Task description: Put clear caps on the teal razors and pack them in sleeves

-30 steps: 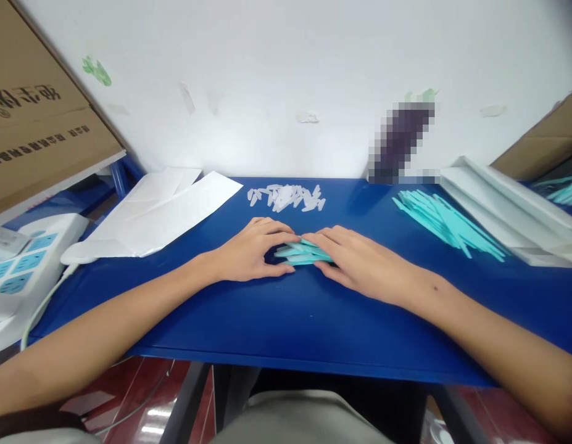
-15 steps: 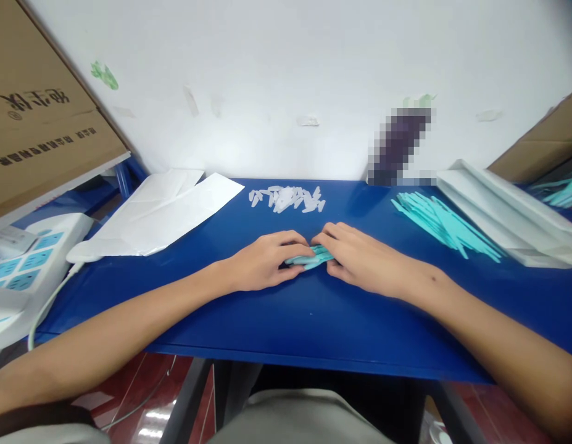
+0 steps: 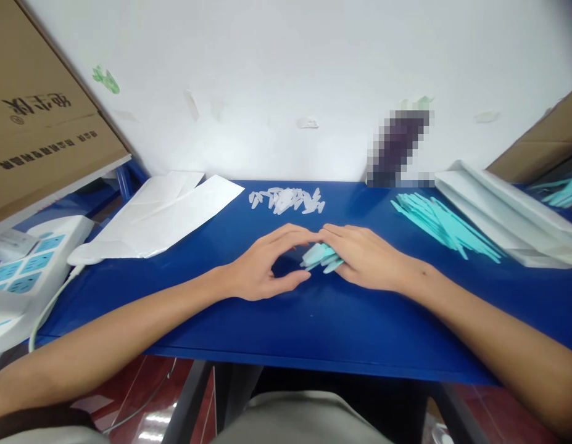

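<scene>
My right hand (image 3: pixel 360 256) grips a small bundle of flat turquoise strips (image 3: pixel 320 257) just above the blue tabletop. The strips' pale ends stick out toward my left hand (image 3: pixel 274 262). That hand is open, thumb and fingers spread around the protruding ends, its fingertips meeting the right hand's fingers. Farther back on the table lies a loose heap of small whitish translucent pieces (image 3: pixel 288 200). A pile of longer turquoise strips (image 3: pixel 445 223) rests to the right.
White paper sheets or bags (image 3: pixel 168 216) lie at the left, next to a white power strip (image 3: pixel 40 259) with a cable. Folded white packaging (image 3: pixel 508 216) stands at the right. Cardboard boxes (image 3: pixel 49 117) flank both sides, and a white wall (image 3: pixel 267 92) rises behind.
My left hand has let go of the strips and spread its thumb away from its fingers. The bundle now sits slightly farther right, held in my right hand.
</scene>
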Demonstrator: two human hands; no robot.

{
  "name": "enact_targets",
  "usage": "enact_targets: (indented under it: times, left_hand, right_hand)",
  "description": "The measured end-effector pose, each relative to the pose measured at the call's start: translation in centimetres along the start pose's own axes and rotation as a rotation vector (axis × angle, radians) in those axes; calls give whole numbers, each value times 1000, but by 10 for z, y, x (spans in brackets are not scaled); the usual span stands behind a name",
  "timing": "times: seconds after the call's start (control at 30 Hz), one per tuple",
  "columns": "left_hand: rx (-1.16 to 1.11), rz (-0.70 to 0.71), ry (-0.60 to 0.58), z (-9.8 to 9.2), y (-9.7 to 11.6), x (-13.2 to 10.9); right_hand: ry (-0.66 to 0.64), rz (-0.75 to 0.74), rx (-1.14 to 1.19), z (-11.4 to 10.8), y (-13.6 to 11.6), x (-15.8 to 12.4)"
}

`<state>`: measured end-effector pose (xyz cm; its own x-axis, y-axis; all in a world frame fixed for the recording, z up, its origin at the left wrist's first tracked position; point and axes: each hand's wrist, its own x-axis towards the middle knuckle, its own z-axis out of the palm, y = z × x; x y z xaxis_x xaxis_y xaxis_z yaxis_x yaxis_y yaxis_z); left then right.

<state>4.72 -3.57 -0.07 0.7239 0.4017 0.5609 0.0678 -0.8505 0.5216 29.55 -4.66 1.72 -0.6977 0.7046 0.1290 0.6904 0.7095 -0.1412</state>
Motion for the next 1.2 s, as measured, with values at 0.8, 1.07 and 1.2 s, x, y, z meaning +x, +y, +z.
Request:
enact_targets:
  times: [0.8, 1.07, 1.2]
  left_hand:
    - [-38, 129, -177, -10, 24, 139]
    - [-190, 152, -217, -12, 43, 141]
    - [-339, 135, -245, -11, 54, 145]
  right_hand:
    - [629, 387, 961, -3, -7, 8]
    - [915, 265, 799, 11, -18, 7]
    - [863, 293, 823, 14, -19, 6]
